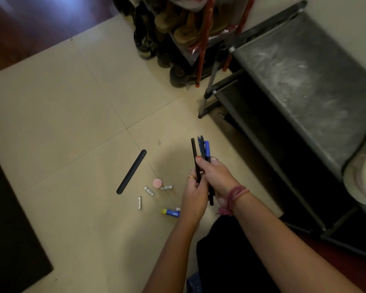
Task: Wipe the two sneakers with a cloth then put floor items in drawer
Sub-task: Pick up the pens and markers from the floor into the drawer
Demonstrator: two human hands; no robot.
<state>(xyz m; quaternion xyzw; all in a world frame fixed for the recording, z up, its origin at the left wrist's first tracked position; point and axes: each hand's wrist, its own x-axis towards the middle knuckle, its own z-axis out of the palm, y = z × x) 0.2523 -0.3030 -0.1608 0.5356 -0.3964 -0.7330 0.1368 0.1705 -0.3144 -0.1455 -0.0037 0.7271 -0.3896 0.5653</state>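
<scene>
Both hands [205,182] grip what look like pens [203,149] above the floor [72,123].

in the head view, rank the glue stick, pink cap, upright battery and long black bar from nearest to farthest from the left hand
1. Glue stick: on the floor just left of the left hand, by the wrist.
2. Pink cap: farther left, level with the knuckles.
3. Upright battery: left again, past the other two batteries.
4. Long black bar: farthest left, lying slanted.

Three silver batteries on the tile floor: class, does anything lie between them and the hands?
Nothing visible does. The three silver batteries lie on bare tile left of the hands, which grip a bundle of black and blue pens.
</scene>
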